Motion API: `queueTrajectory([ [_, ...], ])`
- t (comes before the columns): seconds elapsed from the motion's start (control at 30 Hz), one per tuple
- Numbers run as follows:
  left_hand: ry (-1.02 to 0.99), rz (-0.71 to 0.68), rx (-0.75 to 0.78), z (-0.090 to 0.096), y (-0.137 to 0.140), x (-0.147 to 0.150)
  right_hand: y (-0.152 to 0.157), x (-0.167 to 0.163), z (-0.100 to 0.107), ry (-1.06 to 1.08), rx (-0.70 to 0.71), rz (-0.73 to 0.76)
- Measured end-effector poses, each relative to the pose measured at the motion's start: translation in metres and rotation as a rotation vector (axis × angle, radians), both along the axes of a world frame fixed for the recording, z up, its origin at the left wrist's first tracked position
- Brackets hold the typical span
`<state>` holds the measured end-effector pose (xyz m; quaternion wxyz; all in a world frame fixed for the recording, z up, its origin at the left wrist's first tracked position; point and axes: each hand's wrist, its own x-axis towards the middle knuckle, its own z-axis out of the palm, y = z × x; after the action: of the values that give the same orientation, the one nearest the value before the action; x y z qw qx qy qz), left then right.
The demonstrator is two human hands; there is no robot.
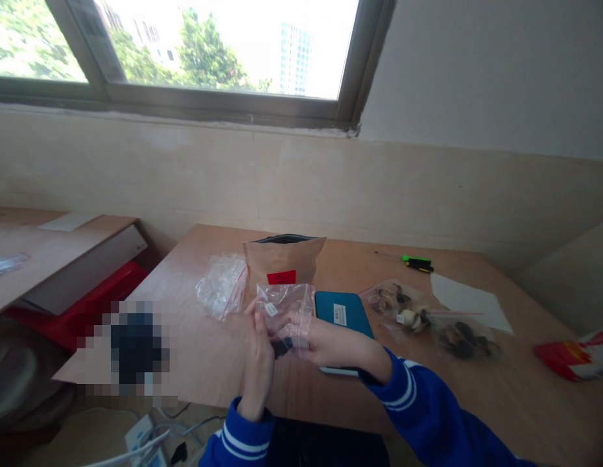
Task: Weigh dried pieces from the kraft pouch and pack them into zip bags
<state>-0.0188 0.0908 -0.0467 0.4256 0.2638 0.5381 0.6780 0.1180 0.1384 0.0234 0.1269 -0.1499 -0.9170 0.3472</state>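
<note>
Holding a small clear zip bag (286, 305) with a red seal strip just below the frame's centre, both hands were pinched on it: the left hand (259, 353) clasped its lower edge, the right hand (325, 344) gripped its side, and a small dark part (282, 347) sat between the fingers. The step looked like bagging or unbagging that part, calling next for a steady pinch at the bag's mouth. Behind lay a brown paper pouch (283, 261), a teal case (343, 311) and more filled bags (428, 319) on the wooden table (500, 389).

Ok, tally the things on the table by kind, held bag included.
Clear zip bags: 4 (held, empty, two filled)
Paper pouch: 1
Teal case: 1
Screwdriver: 1
Paper sheet: 1
Red packet: 1
Total: 9
</note>
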Motion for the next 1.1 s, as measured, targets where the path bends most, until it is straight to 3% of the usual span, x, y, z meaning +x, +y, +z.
queueTrajectory([
  [0.23, 0.063, -0.088, -0.025, 0.000, 0.007, -0.006, -0.002, 0.000, 0.001, -0.046, 0.045, -0.071],
  [0.37, 0.176, 0.010, 0.022, 0.009, 0.006, -0.016, 0.003, 0.007, 0.018, -0.014, 0.023, -0.155],
  [0.5, 0.361, 0.108, -0.024, 0.019, 0.001, -0.034, 0.016, 0.019, 0.040, 0.162, -0.101, -0.269],
  [0.6, 0.379, 0.166, -0.086, 0.027, 0.001, -0.054, 0.040, 0.024, 0.056, 0.369, -0.146, -0.483],
  [0.7, 0.343, 0.214, -0.055, 0.034, 0.008, -0.077, 0.072, 0.019, 0.070, 0.496, 0.003, -0.668],
  [0.8, 0.351, 0.233, -0.086, 0.037, 0.023, -0.098, 0.099, 0.006, 0.076, 0.482, 0.190, -0.723],
  [0.97, 0.408, 0.121, -0.262, 0.027, 0.050, -0.126, 0.117, -0.011, 0.068, 0.305, 0.286, -0.620],
  [1.1, 0.740, 0.119, -0.394, 0.018, 0.068, -0.141, 0.117, -0.007, 0.062, 0.295, 0.343, -0.541],
])
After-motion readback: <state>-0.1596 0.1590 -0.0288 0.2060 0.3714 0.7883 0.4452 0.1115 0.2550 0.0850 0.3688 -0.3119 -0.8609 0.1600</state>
